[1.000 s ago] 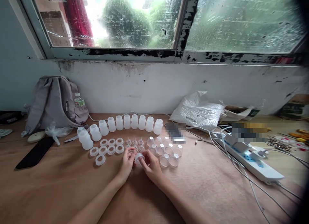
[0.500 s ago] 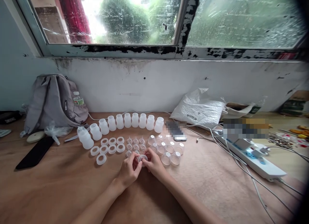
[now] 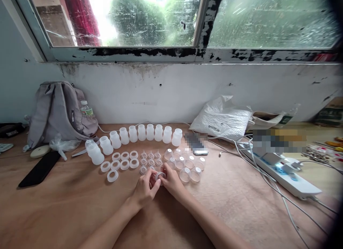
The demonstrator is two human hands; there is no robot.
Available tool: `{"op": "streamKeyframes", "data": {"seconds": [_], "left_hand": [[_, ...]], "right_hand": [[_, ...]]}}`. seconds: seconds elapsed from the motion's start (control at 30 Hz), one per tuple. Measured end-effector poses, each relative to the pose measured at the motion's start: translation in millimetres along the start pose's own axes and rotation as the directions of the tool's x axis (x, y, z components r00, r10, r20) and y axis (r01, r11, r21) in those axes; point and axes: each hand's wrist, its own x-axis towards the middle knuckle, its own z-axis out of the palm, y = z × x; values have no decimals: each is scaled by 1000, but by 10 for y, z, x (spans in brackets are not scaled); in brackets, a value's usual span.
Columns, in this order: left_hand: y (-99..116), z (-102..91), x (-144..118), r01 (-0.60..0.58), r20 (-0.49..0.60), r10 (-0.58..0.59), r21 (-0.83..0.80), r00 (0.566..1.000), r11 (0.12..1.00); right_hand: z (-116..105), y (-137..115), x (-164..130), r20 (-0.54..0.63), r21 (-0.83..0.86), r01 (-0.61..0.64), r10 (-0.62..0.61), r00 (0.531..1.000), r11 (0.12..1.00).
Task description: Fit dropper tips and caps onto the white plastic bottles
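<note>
Between my left hand (image 3: 146, 187) and my right hand (image 3: 170, 179) is a whitish screw ring (image 3: 160, 175), pinched by the fingers of both and raised just off the table. Whether a nipple sits inside it is hidden by the fingers. Just beyond my hands stand several clear silicone nipples (image 3: 143, 162) in short rows. Left of them lie several white screw rings (image 3: 124, 165). Several clear dome caps (image 3: 184, 175) are grouped beside my right hand. Behind everything, frosted baby bottles (image 3: 133, 133) stand in a curved row.
At the left are a grey backpack (image 3: 59, 109), a black flat case (image 3: 40, 169) and a plastic bag (image 3: 64, 145). A phone (image 3: 199, 149) and a silver mailing bag (image 3: 222, 118) lie back right. The white power strip (image 3: 300, 184) trails cables across the table's right side.
The ring has tilted and turned slightly between my fingers, and my left thumb has shifted on its edge. The view has moved slightly; the laid-out parts stay in place.
</note>
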Motion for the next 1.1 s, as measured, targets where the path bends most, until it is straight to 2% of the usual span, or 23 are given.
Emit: {"op": "streamKeyframes", "data": {"seconds": [0.07,0.1,0.23,0.27,0.4,0.47,0.53,0.57,0.6,0.67,0.73,0.8,0.83,0.97,1.1], "left_hand": [[-26,3,29,22,-44,-21,23,999,999],[-48,-10,48,27,-79,-24,42,997,999],[-153,-128,124,97,-228,-87,36,970,995],[-171,-154,135,120,-218,-119,-8,969,993],[-171,-185,126,158,-44,-169,-181,985,971],[-139,-230,115,138,-22,-141,-104,990,985],[-105,-377,128,128,-125,-111,142,986,982],[-91,-495,149,150,-216,-87,296,973,943],[-80,-639,181,221,-335,-72,432,940,874],[-73,-961,276,386,-497,-66,576,865,721],[-86,-1254,398,528,-570,-105,654,815,541],[-118,-1454,525,578,-567,-162,707,808,408],[-142,-1514,584,584,-556,-190,723,809,368],[-241,-1598,746,576,-520,-247,739,818,349],[-203,-1626,724,589,-539,-239,721,808,366]], "right_hand": [[-12,-34,-9,-25,57,-9,11,1000,998],[-22,-59,-13,0,115,-24,24,1000,993],[-71,-159,-20,195,338,-119,54,979,934],[-78,-174,-20,191,340,-109,44,981,934],[-80,-188,-20,131,217,35,-65,989,976],[-83,-171,-19,123,183,72,-95,988,980],[-94,-141,-11,77,168,79,-93,993,983],[-101,-122,-6,50,163,79,-88,995,984],[-106,-102,1,26,158,77,-82,996,984],[-106,-66,12,-1,148,72,-73,997,986],[-88,-42,15,-1,134,77,-77,997,988],[-61,-37,7,22,116,96,-99,995,989],[-48,-42,-1,35,106,109,-113,993,988],[-52,-90,-29,70,70,155,-160,985,985],[-112,-109,-24,100,59,191,-196,975,980]]}}
